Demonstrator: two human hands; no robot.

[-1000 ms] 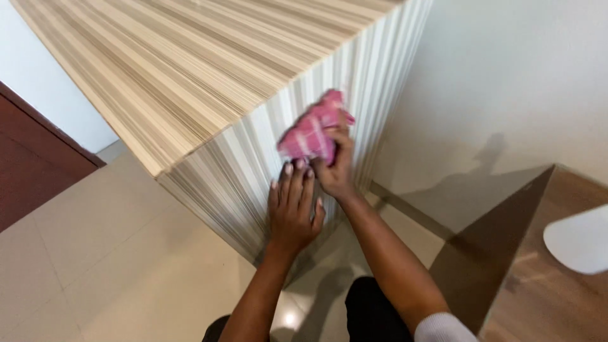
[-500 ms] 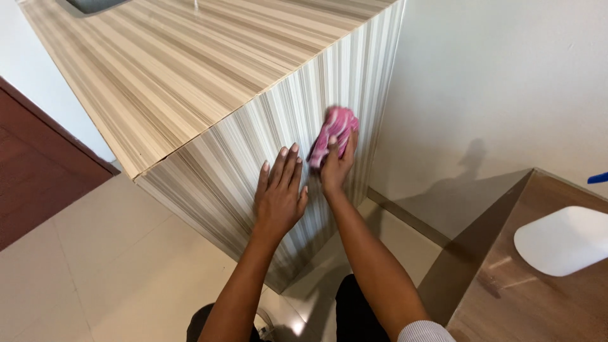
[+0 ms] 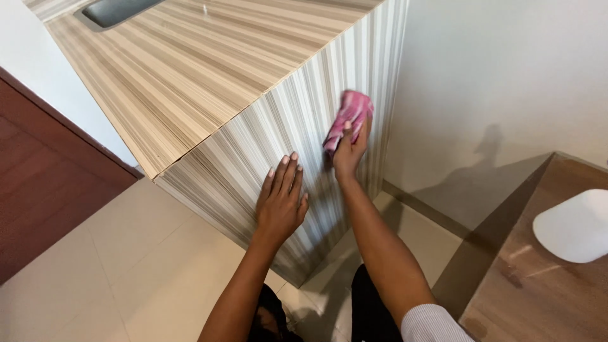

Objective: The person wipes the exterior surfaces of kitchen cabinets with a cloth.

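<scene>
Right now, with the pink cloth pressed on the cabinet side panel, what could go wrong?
1. The right hand pinches only the lower part of the pink cloth; the loose upper part could slip from its grip.
2. The cloth is near the panel's edge by the white wall, so knuckles may hit it.
3. The left hand braces flat on the striped panel and may leave smudges.

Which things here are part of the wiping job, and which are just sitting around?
In use:
- pink cloth, held in the right hand
- striped side panel of the counter, with the cloth against it
- left hand, flat on that panel

Just there:
- sink in the countertop
- white seat at right
- dark wooden door at left
</scene>
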